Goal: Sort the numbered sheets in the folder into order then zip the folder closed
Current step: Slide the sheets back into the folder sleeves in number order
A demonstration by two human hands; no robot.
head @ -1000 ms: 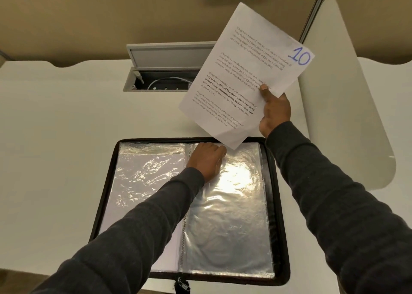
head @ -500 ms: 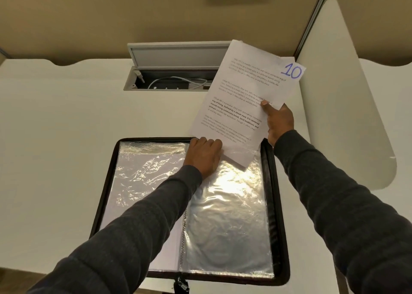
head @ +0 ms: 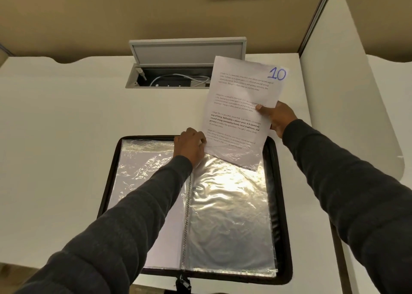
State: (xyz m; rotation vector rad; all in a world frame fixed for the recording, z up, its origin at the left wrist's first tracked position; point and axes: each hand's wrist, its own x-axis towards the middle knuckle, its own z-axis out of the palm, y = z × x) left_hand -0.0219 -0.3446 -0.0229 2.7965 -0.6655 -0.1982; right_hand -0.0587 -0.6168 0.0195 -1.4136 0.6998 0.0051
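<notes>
Noting the right hand (head: 278, 120) first: it pinches the sheet (head: 240, 106) marked 10 by its right edge, thumb on the printed face, fingers behind. We see the sheet tilted, numbered corner toward 1 o'clock, its lower end under the clear film of the right-hand pocket (head: 229, 215) — the bottom corner shows through the plastic.

The left hand (head: 191, 146) sits knuckles-up at the pocket's top edge, at 12 o'clock of the spine, fingers curled and touching the sheet's lower left margin. Whether it grips the plastic we cannot tell.

The folder (head: 283, 227) lies open and flat at 6 o'clock on the white desk (head: 66, 126), black zip rim all round, zip pull (head: 184, 283) at its near edge. Its left-hand pocket (head: 142, 171) shows a pale page under the film, number not readable.

At 12 o'clock of the desk we log an open cable hatch (head: 174, 79), lid raised, a pale cable inside. A white divider panel (head: 347, 93) stands at 3 o'clock.
</notes>
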